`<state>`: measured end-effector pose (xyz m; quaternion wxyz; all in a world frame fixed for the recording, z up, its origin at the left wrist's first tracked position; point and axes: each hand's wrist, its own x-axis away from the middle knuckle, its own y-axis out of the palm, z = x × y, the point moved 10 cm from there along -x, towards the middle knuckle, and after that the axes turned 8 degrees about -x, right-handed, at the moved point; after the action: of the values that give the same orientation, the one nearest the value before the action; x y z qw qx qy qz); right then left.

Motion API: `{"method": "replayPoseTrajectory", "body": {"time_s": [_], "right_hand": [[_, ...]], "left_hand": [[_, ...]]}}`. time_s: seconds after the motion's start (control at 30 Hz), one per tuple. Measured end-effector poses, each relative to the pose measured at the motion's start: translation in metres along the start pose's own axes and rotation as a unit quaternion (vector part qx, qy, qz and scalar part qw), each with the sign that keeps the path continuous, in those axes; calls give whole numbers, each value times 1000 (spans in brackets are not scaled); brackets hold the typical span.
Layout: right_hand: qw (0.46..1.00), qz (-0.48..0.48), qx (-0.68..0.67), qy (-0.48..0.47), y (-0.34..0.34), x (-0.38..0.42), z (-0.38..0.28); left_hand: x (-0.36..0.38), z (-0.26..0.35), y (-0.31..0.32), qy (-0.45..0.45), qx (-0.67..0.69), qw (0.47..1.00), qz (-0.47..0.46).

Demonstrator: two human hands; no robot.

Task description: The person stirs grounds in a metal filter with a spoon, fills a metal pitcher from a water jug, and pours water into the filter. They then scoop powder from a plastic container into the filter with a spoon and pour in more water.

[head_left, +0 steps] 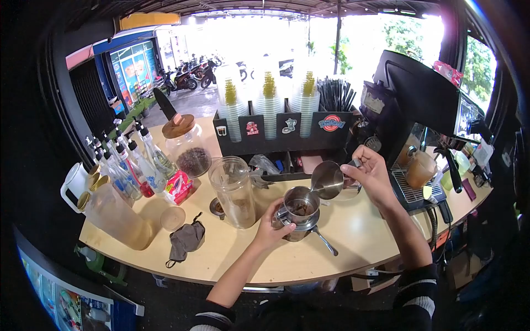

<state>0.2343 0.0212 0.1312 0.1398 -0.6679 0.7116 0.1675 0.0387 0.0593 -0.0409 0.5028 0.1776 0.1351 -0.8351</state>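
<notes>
My left hand (270,227) is wrapped round the side of a metal drip filter (301,203), which sits on a cup near the counter's front. Dark brown contents show inside the filter. In my right hand (366,175) is the handle of a small metal pitcher (327,180), tilted with its rim just over the filter's right edge. Whether liquid is flowing cannot be made out. A spoon handle (324,241) sticks out to the right below the filter. Left of the filter stands a clear plastic jug (232,193).
Syrup bottles (128,171), a plastic pitcher (113,215) and a dark face mask (186,241) are on the left of the counter (232,263). A black cup holder (259,144) stands behind. An espresso machine (419,94) occupies the right.
</notes>
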Motion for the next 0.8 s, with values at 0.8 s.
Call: {"method": "replayPoseTrajectory", "body": {"time_s": [0.8], "right_hand": [[1000,-12,20,-5,2,-4,-4]], "left_hand": [[1,5,1,-14,13,1000,-3]]}}
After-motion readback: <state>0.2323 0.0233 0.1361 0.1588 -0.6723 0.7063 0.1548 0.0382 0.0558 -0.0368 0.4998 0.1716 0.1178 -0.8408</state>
